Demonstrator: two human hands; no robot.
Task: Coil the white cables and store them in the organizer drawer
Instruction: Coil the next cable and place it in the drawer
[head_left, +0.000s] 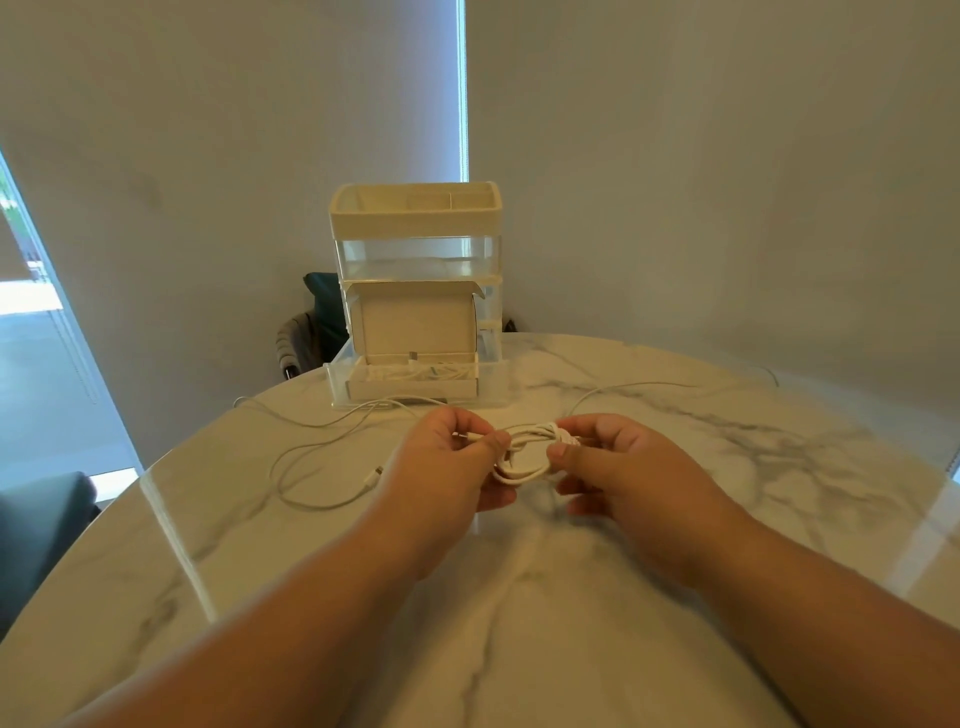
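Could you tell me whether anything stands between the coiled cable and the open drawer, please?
Only a loose cable lying flat on the table between the coiled cable and the drawer. An open box sits inside the drawer.

Small coiled white cable bundle (524, 453), frame centre, pinched between left hand (447, 462) and right hand (618, 467); its tail trails off right. Second thin white cable (311, 457) lies loose and uncoiled, left of centre. Cream plastic organizer (415, 218) stands upper centre, with its clear bottom drawer (337, 376) pulled open.
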